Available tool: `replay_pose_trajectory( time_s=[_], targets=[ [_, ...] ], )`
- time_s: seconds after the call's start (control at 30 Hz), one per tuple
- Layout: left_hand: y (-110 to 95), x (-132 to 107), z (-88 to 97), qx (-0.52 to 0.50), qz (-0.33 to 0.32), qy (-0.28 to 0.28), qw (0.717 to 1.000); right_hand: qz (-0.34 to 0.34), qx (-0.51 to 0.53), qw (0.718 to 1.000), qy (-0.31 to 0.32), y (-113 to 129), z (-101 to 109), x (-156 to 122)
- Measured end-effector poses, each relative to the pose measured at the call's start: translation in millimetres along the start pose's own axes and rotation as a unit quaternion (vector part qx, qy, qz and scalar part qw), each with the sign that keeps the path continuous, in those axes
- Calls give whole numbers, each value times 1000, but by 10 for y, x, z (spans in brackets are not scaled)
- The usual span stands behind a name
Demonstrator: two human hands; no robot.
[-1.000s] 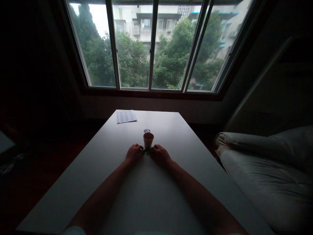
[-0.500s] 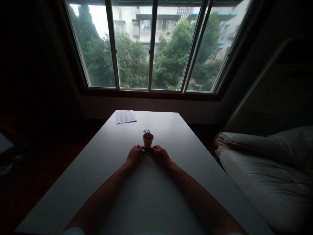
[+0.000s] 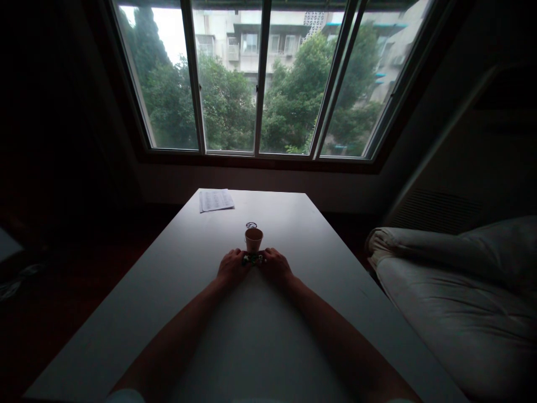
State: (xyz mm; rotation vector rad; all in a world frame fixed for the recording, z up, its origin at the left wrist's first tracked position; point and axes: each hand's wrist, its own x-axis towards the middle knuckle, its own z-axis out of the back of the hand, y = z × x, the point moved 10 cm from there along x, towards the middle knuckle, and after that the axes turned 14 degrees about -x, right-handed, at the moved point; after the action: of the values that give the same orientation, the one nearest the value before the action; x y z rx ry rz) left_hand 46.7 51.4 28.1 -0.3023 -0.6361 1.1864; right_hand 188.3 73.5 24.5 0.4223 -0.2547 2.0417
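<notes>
A small dark green and white object (image 3: 253,258) sits between my hands, low over the white table (image 3: 268,336). From the left, my left hand (image 3: 232,263) curls its fingers round one side of it. My right hand (image 3: 274,263) grips the opposite side, fingers bent. Its exact kind is too small and dark to make out. Just beyond the fingers stands a small upright cup or pail (image 3: 254,239), pinkish-brown, with a thin handle-like line at its left side. Behind that lies a small round dark-rimmed item (image 3: 251,225) with pale patches.
Printed sheets of paper (image 3: 216,200) lie at the table's far left corner. To the right is a pale cushioned seat (image 3: 453,302), close to the table edge. A wide window (image 3: 258,84) fills the wall ahead. The room's sides are very dark.
More of the green and white object shows between my hands, and its pale parts have shifted. Both hands have stayed almost in place; the cup has not moved.
</notes>
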Motion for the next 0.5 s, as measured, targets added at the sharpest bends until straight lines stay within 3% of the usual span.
replay_pose_trajectory(
  time_s=[0.5],
  targets=[
    [26,13,-28,-16,21,19,999,29,-33,996,74,95,-50,23]
  ],
)
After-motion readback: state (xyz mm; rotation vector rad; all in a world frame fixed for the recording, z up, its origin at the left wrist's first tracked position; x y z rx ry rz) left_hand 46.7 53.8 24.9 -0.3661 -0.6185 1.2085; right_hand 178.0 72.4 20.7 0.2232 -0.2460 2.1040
